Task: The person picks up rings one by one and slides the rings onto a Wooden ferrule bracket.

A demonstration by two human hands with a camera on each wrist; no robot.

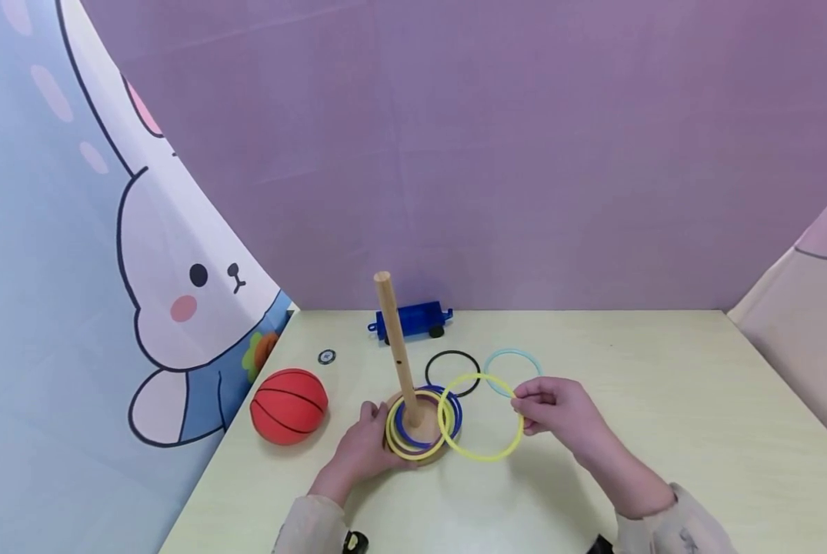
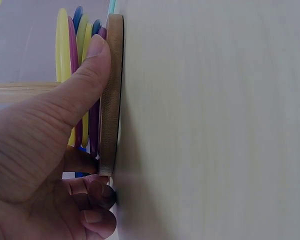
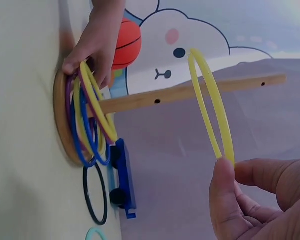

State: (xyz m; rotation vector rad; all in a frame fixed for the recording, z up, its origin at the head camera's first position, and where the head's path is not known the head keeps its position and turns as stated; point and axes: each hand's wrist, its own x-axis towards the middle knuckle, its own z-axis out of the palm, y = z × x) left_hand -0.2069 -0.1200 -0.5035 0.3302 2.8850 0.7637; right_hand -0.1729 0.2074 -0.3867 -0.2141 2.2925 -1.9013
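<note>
My left hand [image 1: 365, 448] grips the round base [image 2: 112, 95] of a wooden ring-toss stand. In the left wrist view the thumb lies over the base's edge and the other fingers curl at its rim. From the base rises an upright wooden post [image 1: 395, 338]. Several yellow, blue and purple rings [image 1: 458, 419] lie stacked around the post's foot. Between thumb and fingers, my right hand [image 1: 558, 412] pinches a yellow ring [image 1: 485, 459] by its right side. This ring is held up to the right of the post, overlapping the stack in the head view.
Behind the stand lie a black ring [image 1: 452, 352] and a light blue ring [image 1: 512, 351] on the table [image 1: 697, 400]. A blue wheeled toy [image 1: 420, 318] stands at the back. To the left are a red toy basketball [image 1: 289, 406] and a small round disc [image 1: 326, 356].
</note>
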